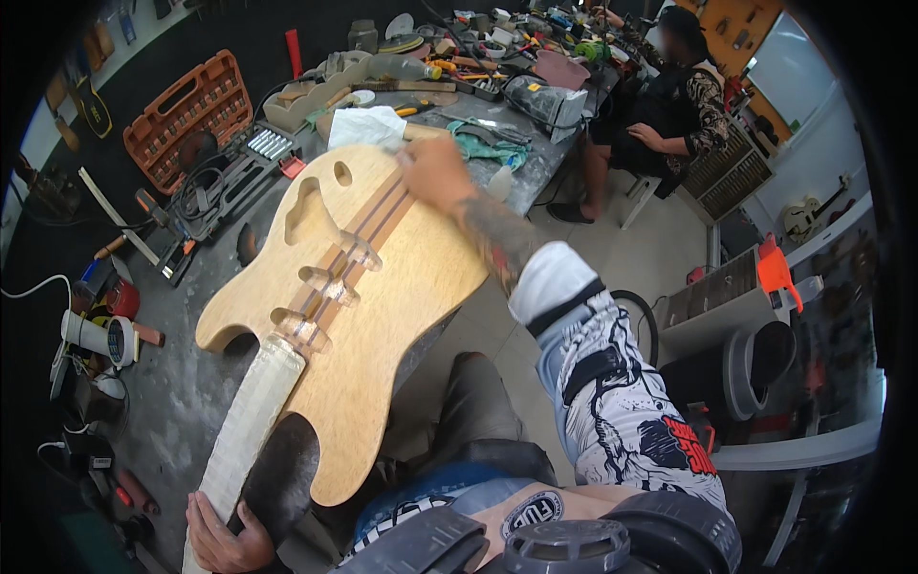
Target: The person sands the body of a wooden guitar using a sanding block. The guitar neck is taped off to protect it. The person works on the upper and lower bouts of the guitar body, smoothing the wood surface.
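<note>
An unfinished electric guitar body (373, 306) of pale wood lies slanted over the bench, with darker stripes down its centre and several routed cavities. Its neck (251, 411) has a whitish, tape-like covering and points toward me at the lower left. My left hand (228, 538) wraps around the neck near its end, thumb on one side and fingers on the other. At the far end of the body, my right hand (435, 174) presses on the edge beside the stripes with curled fingers. Whatever is under those fingers is hidden. A white cloth or paper (366, 127) lies just beyond.
An orange socket-set case (186, 120) stands open at the back left of the grey bench (182, 411). Hand tools, a green rag (488, 143) and a plastic bottle (402, 67) crowd the far side. Another person (660, 105) sits at the far right. Bins (751, 364) stand at right.
</note>
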`<action>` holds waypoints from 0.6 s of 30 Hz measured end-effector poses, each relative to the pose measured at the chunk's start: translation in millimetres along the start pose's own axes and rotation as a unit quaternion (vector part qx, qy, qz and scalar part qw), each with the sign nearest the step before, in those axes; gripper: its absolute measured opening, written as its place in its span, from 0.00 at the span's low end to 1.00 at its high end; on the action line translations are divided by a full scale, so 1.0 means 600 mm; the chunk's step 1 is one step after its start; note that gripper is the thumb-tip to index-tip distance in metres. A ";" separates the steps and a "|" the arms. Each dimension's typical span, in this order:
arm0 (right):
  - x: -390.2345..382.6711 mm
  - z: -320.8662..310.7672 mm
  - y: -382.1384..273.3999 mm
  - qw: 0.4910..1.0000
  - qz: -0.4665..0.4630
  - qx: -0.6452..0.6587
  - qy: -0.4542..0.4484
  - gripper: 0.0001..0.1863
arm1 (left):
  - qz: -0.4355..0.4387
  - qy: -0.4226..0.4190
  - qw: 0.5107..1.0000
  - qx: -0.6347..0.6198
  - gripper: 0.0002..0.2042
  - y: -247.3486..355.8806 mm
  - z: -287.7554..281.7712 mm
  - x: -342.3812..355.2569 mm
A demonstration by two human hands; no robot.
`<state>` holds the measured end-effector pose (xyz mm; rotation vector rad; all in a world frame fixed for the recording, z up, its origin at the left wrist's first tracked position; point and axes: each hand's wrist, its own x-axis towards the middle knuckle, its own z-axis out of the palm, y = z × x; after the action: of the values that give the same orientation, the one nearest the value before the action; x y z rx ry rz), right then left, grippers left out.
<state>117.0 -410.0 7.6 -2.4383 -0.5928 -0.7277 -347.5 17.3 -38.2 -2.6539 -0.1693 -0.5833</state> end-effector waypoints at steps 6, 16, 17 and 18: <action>0.019 -0.025 0.013 0.988 0.118 0.082 -0.049 0.13 | 0.168 0.082 0.982 0.020 0.33 -0.055 0.034 0.007; -0.002 -0.006 -0.044 0.995 -0.009 0.012 -0.094 0.14 | -0.093 0.129 0.987 0.000 0.27 0.111 -0.104 0.078; -0.013 0.003 -0.069 0.994 -0.045 0.046 -0.087 0.14 | -0.098 0.126 0.987 0.016 0.27 0.106 -0.109 0.072; -0.025 0.002 -0.088 0.991 -0.079 0.068 -0.079 0.14 | -0.101 0.126 0.987 0.020 0.28 0.104 -0.107 0.069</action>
<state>77.6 -372.5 16.6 -2.3564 -0.8767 -0.5380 -321.5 -64.9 9.2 -2.5125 -0.3744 -0.9630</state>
